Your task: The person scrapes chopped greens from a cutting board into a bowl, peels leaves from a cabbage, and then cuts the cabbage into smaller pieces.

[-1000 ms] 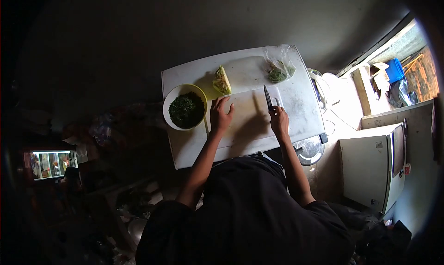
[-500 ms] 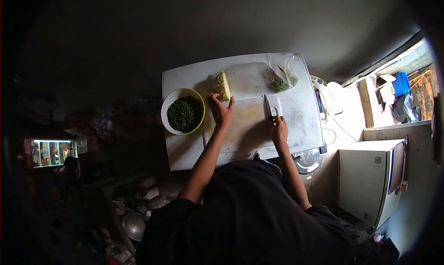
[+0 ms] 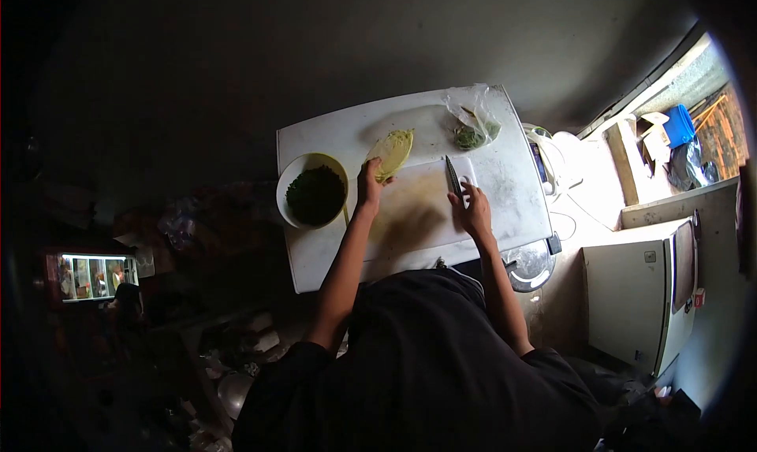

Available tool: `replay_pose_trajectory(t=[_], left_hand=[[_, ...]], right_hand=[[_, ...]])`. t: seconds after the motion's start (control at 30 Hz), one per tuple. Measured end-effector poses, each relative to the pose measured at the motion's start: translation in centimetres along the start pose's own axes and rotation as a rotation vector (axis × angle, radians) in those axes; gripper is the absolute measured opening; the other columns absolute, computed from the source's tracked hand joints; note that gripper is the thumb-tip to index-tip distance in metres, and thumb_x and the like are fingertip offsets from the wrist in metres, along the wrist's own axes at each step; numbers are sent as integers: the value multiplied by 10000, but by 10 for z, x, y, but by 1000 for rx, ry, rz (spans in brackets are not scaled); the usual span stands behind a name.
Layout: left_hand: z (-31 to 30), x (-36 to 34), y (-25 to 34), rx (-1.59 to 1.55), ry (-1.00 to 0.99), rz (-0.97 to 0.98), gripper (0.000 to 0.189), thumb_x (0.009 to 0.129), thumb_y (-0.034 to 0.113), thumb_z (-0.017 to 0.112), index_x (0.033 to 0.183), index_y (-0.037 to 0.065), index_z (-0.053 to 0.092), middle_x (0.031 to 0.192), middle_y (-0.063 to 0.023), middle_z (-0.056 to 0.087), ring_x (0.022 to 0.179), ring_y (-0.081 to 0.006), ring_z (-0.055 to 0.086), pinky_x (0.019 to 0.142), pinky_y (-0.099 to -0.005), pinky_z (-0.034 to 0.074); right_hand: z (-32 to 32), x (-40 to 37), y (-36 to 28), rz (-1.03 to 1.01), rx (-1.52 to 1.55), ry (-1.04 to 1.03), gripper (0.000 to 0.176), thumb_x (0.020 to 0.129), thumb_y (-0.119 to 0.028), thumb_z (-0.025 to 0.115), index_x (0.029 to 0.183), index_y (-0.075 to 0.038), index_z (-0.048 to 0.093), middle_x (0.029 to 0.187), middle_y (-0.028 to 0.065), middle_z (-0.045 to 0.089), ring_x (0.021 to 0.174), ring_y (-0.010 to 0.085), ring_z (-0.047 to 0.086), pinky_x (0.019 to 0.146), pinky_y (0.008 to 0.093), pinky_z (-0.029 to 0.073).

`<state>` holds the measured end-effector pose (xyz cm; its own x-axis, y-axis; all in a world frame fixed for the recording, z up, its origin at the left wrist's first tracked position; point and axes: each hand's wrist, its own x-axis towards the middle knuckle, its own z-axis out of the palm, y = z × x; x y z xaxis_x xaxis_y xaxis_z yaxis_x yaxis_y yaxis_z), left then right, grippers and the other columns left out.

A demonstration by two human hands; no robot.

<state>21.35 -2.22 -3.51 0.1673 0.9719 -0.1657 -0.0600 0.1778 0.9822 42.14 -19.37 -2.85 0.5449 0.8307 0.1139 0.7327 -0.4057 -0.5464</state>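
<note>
My left hand [image 3: 371, 186] is closed around the lower end of a pale green cabbage wedge [image 3: 393, 152], its broad flat side facing up, above the far left of a white cutting board [image 3: 406, 204]. My right hand [image 3: 475, 212] is at the board's right side, thumb and fingers around the handle end of a knife [image 3: 452, 174]. The dark blade points away from me, beside the board's handle slot. Left of the board, a white and yellow-green bowl [image 3: 289, 178] holds finely chopped dark greens [image 3: 315, 196].
A clear plastic bag [image 3: 473, 121] with greens lies at the far right of the white table [image 3: 516, 168]. To the right stand a small white fridge [image 3: 623, 294] and a bright opening with a blue bucket [image 3: 679, 126]. A metal bowl [image 3: 233, 393] sits low on the left.
My left hand has raised the cabbage wedge and turned its flat side upward. My right-hand fingers have shifted forward around the knife handle; the knife has barely moved on the board.
</note>
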Motion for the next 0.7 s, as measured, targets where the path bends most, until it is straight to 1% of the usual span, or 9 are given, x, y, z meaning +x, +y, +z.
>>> replay_pose_trajectory(t=[0.07, 0.1, 0.17, 0.23, 0.3, 0.43, 0.5, 0.63, 0.7], left_hand=[[2, -37, 31, -566, -247, -249, 444, 916, 385, 557, 1212, 54, 558, 1098, -94, 646, 898, -252, 656, 792, -408, 566], [-2, -51, 38, -608, -325, -326, 409, 931, 374, 537, 1207, 74, 559, 1093, -83, 651, 869, -253, 667, 799, -410, 583], [-5, -81, 48, -656, -378, -394, 495, 953, 419, 475, 1302, 71, 524, 1153, -111, 648, 964, -293, 664, 861, -448, 561], [-8, -102, 59, -668, -412, -465, 535, 960, 445, 453, 1339, 71, 507, 1173, -122, 646, 1000, -303, 658, 884, -464, 552], [-7, -118, 69, -626, -689, -479, 611, 972, 513, 396, 1390, 74, 475, 1203, -148, 636, 1073, -313, 636, 911, -474, 531], [-13, -130, 57, -424, -515, -391, 596, 975, 493, 409, 1359, 49, 508, 1223, -156, 620, 1084, -284, 637, 909, -450, 529], [-18, -130, 55, -7, -426, -67, 600, 922, 459, 609, 1350, 50, 513, 1169, -107, 641, 1082, -203, 621, 914, -349, 508], [-24, -141, 56, -70, -519, -24, 603, 858, 385, 724, 1315, 38, 540, 1144, -75, 641, 1065, -162, 612, 907, -299, 497], [-28, -144, 61, 8, -540, -36, 603, 840, 377, 740, 1298, 34, 551, 1143, -75, 640, 1067, -167, 611, 912, -298, 491]], right_hand=[[-27, -1, -31, 99, 731, -301, 523, 901, -268, 711, 1341, -43, 538, 1158, 121, 653, 1063, 211, 625, 875, 331, 509], [-34, -3, -44, 107, 731, -295, 523, 901, -268, 711, 1341, -43, 538, 1158, 121, 653, 1063, 211, 625, 875, 331, 509], [-44, -11, -66, -75, 1052, -339, 610, 922, -209, 696, 1443, -39, 428, 1311, 131, 578, 1193, 173, 546, 946, 326, 485], [-57, -18, -88, -102, 1106, -315, 635, 914, -215, 703, 1449, -33, 413, 1324, 146, 564, 1208, 198, 543, 936, 345, 497], [-61, -25, -93, -141, 1206, -320, 608, 907, -170, 703, 1427, -9, 432, 1307, 148, 579, 1205, 224, 554, 940, 356, 506], [-64, -33, -88, -161, 1102, -306, 535, 911, -161, 695, 1380, -1, 493, 1247, 131, 624, 1139, 219, 601, 925, 345, 519], [-68, -38, -91, 53, 1256, -367, 479, 906, -175, 705, 1322, 8, 554, 1175, 114, 667, 1065, 206, 643, 894, 332, 533], [-75, -46, -104, 169, 1202, -380, 349, 908, -172, 700, 1208, -4, 645, 1072, 97, 711, 1024, 186, 658, 874, 313, 528], [-66, -46, -97, 104, 1100, -318, 321, 910, -168, 697, 1182, -2, 655, 1037, 94, 718, 993, 185, 660, 871, 308, 517]])
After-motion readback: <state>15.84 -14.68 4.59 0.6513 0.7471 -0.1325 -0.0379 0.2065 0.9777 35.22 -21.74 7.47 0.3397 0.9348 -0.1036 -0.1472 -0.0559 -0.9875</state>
